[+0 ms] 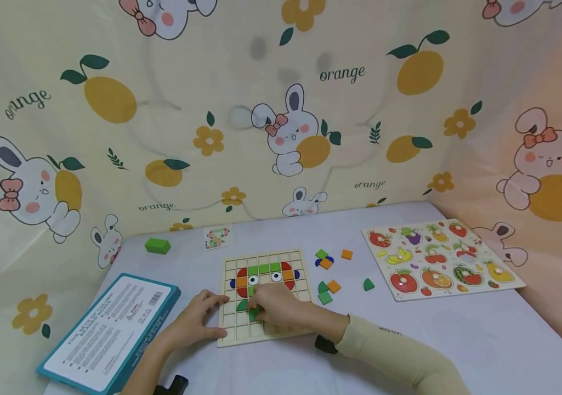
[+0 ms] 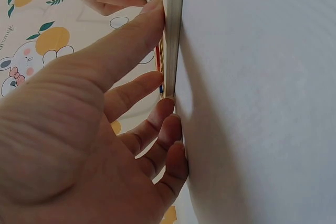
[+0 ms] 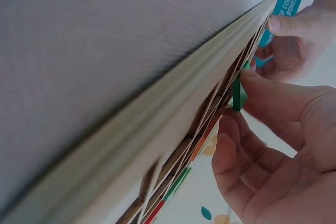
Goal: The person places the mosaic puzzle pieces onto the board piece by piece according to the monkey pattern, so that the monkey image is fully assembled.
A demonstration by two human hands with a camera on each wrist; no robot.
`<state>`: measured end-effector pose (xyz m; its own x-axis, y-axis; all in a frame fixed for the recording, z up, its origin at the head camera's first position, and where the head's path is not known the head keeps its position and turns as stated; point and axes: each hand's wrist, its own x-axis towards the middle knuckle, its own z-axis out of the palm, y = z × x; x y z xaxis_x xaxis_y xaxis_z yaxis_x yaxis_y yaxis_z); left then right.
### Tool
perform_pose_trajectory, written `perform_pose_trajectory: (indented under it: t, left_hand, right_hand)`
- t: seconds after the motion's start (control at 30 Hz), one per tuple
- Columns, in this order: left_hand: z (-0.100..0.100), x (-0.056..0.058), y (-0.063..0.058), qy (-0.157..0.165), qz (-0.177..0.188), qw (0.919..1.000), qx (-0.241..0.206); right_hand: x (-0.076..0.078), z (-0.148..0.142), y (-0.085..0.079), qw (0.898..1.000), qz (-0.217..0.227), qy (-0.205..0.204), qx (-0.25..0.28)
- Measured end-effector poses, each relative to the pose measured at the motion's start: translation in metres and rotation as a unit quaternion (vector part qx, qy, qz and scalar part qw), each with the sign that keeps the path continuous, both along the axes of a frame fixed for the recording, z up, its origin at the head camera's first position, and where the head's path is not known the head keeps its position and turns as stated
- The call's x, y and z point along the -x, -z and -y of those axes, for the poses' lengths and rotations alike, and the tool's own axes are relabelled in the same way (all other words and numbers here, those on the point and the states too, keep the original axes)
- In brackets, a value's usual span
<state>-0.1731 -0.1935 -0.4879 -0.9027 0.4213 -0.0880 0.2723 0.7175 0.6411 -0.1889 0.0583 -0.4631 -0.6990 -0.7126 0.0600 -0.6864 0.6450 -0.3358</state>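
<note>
A wooden grid board (image 1: 261, 337) lies on the table, with red, green, orange and blue pieces and two eye pieces (image 1: 253, 280) set in its squares. My left hand (image 1: 197, 321) rests at the board's left side, its thumb and fingertips touching the edge. Over the lower middle of the board, my right hand (image 1: 281, 307) pinches a green tile (image 3: 238, 94) between thumb and fingers. That tile stands tilted on edge against the grid in the right wrist view; its full outline is hidden. Part of the pattern lies behind the right hand.
Loose pieces, such as an orange square (image 1: 347, 254) and a green quarter-round (image 1: 368, 284), lie right of the board. Farther right is a fruit puzzle board (image 1: 389, 252). A blue box (image 1: 113, 329), green block (image 1: 157, 246) and pattern card (image 1: 218, 237) also lie here.
</note>
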Motion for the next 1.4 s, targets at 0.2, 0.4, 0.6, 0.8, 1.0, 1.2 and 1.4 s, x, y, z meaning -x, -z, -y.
perform_pose_trajectory:
  t: [0.2, 0.4, 0.6, 0.8, 1.0, 1.2, 1.4]
  left_hand:
    - [0.000, -0.001, -0.001, 0.000, -0.002, 1.0000, 0.002]
    - [0.001, -0.001, -0.001, 0.000, -0.003, 1.0000, 0.004]
    - [0.000, -0.001, -0.001, -0.001, 0.001, 1.0000, 0.001]
    - [-0.003, -0.001, -0.003, -0.005, 0.002, 1.0000, 0.004]
    - [-0.002, -0.002, -0.004, -0.010, 0.004, 0.9999, 0.001]
    - [-0.002, -0.004, -0.004, -0.011, 0.010, 0.9999, -0.004]
    - [-0.003, -0.004, -0.005, -0.011, 0.007, 0.9999, -0.007]
  right_hand:
    - [0.001, 0.001, 0.001, 1.000, -0.007, -0.003, 0.003]
    - [0.001, 0.001, 0.001, 1.000, -0.013, -0.004, -0.004]
    - [0.006, -0.008, 0.000, 1.000, 0.001, 0.015, 0.026]
    - [0.039, -0.052, -0.016, 0.988, 0.034, 0.101, 0.108]
    - [0.088, -0.116, -0.010, 0.951, 0.078, 0.237, 0.182]
    - [0.111, -0.146, 0.001, 0.929, 0.125, 0.300, 0.180]
    - [0.114, -0.147, -0.002, 0.924, 0.154, 0.327, 0.126]
